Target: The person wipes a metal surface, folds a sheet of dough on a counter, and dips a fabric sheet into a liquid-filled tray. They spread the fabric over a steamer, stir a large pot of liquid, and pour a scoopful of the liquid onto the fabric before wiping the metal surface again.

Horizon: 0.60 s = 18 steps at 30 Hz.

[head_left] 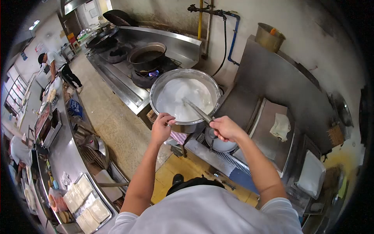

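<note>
A large metal pot (212,78) in front of me holds a frothy white liquid (171,91). My right hand (226,128) is wrapped round the handle of a long-handled metal tool (198,110), just outside the pot's near right side. The tool slants down over the rim, and its far end is sunk in the liquid, so its shape is hidden. At the near left rim, my left hand (163,125) has its fingers curled over the edge of the pot.
Behind the pot, a dark wok-like pan (148,52) sits over a blue flame (154,73). A folded cloth (280,126) lies on the steel counter at right. At lower left, a tray (111,212) holds pale flat pieces. Another person (58,64) bends over the left counter.
</note>
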Each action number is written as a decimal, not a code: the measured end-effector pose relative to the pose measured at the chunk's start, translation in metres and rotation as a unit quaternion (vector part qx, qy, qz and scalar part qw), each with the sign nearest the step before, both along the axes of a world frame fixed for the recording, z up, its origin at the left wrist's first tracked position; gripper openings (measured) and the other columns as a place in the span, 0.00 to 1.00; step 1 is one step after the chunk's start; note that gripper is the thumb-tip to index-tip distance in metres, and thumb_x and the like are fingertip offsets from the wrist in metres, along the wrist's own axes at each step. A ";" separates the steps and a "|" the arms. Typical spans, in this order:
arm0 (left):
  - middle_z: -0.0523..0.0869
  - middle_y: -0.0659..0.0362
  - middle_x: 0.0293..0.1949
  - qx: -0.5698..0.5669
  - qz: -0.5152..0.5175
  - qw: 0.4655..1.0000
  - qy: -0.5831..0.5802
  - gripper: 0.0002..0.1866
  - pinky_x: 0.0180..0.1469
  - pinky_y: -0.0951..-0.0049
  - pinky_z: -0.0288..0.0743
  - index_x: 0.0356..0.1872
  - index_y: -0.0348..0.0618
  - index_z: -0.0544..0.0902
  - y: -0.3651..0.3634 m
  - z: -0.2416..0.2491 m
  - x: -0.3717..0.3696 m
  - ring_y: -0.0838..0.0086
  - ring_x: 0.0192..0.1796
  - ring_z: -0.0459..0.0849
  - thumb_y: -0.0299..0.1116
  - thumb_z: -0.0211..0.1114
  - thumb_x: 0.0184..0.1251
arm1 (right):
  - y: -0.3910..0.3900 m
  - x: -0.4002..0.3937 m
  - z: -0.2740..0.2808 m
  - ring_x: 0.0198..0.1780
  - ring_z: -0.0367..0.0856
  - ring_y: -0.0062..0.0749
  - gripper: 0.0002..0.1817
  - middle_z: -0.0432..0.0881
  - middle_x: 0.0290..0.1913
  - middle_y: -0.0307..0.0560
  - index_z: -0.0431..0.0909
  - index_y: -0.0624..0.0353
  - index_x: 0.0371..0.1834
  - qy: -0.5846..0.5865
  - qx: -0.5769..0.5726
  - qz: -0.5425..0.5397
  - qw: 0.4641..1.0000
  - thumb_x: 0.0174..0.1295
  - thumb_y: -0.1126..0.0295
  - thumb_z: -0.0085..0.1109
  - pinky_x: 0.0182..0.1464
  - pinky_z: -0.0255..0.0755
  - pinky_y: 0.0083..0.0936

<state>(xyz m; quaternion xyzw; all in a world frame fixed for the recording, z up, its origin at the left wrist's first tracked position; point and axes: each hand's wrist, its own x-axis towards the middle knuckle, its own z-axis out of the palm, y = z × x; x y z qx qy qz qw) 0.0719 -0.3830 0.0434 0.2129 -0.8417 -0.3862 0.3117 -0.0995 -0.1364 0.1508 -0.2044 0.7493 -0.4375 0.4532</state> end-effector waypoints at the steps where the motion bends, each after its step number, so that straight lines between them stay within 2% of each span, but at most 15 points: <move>1: 0.86 0.56 0.49 0.003 -0.004 1.000 0.002 0.10 0.51 0.65 0.80 0.45 0.44 0.91 -0.001 0.002 0.000 0.61 0.48 0.87 0.36 0.73 0.67 | 0.006 0.005 0.005 0.13 0.67 0.22 0.17 0.75 0.22 0.38 0.76 0.62 0.30 0.004 -0.005 -0.011 1.000 0.76 0.62 0.56 0.13 0.59 0.29; 2: 0.87 0.55 0.49 0.017 -0.018 1.000 -0.012 0.10 0.54 0.64 0.80 0.45 0.43 0.91 -0.003 0.005 0.001 0.61 0.51 0.87 0.34 0.74 0.66 | 0.013 0.005 0.003 0.13 0.68 0.22 0.16 0.75 0.22 0.39 0.76 0.62 0.31 0.008 -0.013 -0.012 1.000 0.76 0.63 0.56 0.14 0.60 0.29; 5: 0.87 0.54 0.49 0.013 -0.032 0.999 -0.040 0.09 0.54 0.64 0.80 0.45 0.42 0.91 -0.007 0.006 0.000 0.60 0.52 0.87 0.33 0.73 0.67 | 0.033 0.002 -0.006 0.14 0.71 0.23 0.16 0.77 0.22 0.40 0.79 0.63 0.33 0.037 -0.040 -0.009 0.999 0.76 0.63 0.56 0.16 0.62 0.28; 7: 0.86 0.54 0.50 0.014 -0.035 0.998 -0.044 0.09 0.55 0.66 0.80 0.45 0.40 0.91 -0.009 0.003 0.001 0.64 0.53 0.86 0.31 0.72 0.68 | 0.045 -0.003 -0.014 0.14 0.72 0.22 0.15 0.77 0.22 0.41 0.80 0.64 0.35 0.079 -0.059 -0.001 0.995 0.76 0.63 0.56 0.17 0.62 0.26; 8: 0.86 0.54 0.51 0.015 -0.036 0.998 -0.046 0.08 0.55 0.68 0.79 0.45 0.39 0.90 -0.009 0.000 -0.001 0.65 0.53 0.86 0.30 0.71 0.69 | 0.052 -0.008 -0.019 0.18 0.79 0.37 0.15 0.81 0.23 0.48 0.81 0.66 0.37 0.109 -0.054 0.004 0.993 0.74 0.63 0.57 0.23 0.70 0.34; 11: 0.86 0.54 0.51 -0.002 -0.026 0.996 -0.089 0.09 0.54 0.68 0.80 0.46 0.40 0.90 -0.003 0.015 -0.001 0.66 0.53 0.86 0.32 0.71 0.70 | 0.065 -0.014 -0.039 0.29 0.85 0.58 0.14 0.85 0.27 0.59 0.82 0.67 0.41 0.286 -0.089 0.019 0.954 0.72 0.63 0.59 0.35 0.77 0.47; 12: 0.87 0.52 0.50 -0.013 -0.025 0.997 -0.066 0.10 0.54 0.62 0.81 0.45 0.41 0.91 -0.002 0.015 -0.002 0.58 0.52 0.87 0.33 0.72 0.68 | 0.068 -0.015 -0.044 0.31 0.85 0.57 0.14 0.85 0.29 0.58 0.82 0.66 0.43 0.341 -0.080 0.020 0.937 0.72 0.63 0.59 0.36 0.77 0.47; 14: 0.87 0.53 0.50 -0.018 -0.018 0.996 -0.087 0.10 0.53 0.62 0.81 0.45 0.41 0.91 0.001 0.019 0.000 0.58 0.52 0.87 0.34 0.72 0.68 | 0.071 -0.017 -0.049 0.34 0.87 0.56 0.13 0.87 0.31 0.56 0.82 0.64 0.46 0.453 -0.063 0.019 0.889 0.73 0.64 0.58 0.39 0.79 0.47; 17: 0.87 0.53 0.50 -0.017 -0.016 0.995 -0.092 0.11 0.55 0.60 0.81 0.46 0.41 0.91 0.003 0.023 0.000 0.57 0.53 0.87 0.35 0.71 0.70 | 0.065 -0.022 -0.051 0.46 0.85 0.67 0.13 0.88 0.40 0.63 0.83 0.63 0.48 0.523 -0.059 -0.017 0.850 0.70 0.65 0.60 0.49 0.78 0.55; 18: 0.87 0.53 0.50 -0.010 -0.021 0.996 -0.087 0.11 0.56 0.60 0.81 0.46 0.41 0.91 0.004 0.021 0.001 0.57 0.53 0.87 0.35 0.71 0.70 | 0.064 -0.019 -0.047 0.46 0.86 0.66 0.14 0.88 0.42 0.63 0.82 0.63 0.49 0.525 -0.018 -0.010 0.851 0.71 0.64 0.60 0.49 0.78 0.54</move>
